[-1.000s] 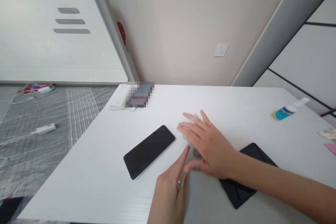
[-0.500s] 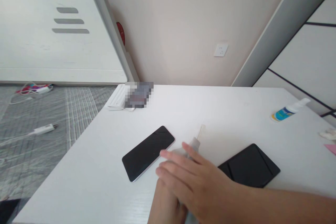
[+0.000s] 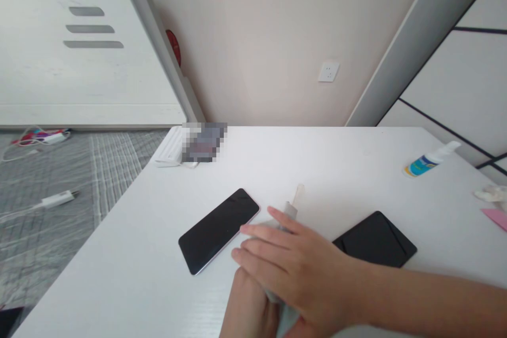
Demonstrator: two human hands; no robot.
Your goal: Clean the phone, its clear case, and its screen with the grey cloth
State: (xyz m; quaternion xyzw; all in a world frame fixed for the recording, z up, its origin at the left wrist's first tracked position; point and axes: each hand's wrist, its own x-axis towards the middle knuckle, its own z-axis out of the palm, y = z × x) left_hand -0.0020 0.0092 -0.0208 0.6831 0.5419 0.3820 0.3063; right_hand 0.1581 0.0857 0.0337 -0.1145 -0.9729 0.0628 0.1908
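My right hand (image 3: 301, 264) lies across my left hand (image 3: 247, 301), its fingers stretched out and slightly apart. Beneath it is a pale grey, slim thing with a collar (image 3: 291, 210) and a thin see-through tip pointing away from me; I cannot make out its kind. My left hand is closed round this thing, with most of its fingers hidden under the right. Some grey, cloth-like material (image 3: 288, 319) shows below my hands. A black-screened phone (image 3: 219, 231) lies just left of them, and a flat black tablet-like slab (image 3: 376, 240) lies to the right, partly behind my right forearm.
On the white table (image 3: 150, 264), a small spray bottle (image 3: 425, 162) lies tilted at the back right. A white folded face mask (image 3: 170, 148) is at the back left. Beyond the table's left edge, a white charger (image 3: 57, 199) rests on grey bedding (image 3: 111, 169).
The view has shifted a little. My hands stay together on the grey thing, and my right hand has moved slightly, showing more of the grey material below it.
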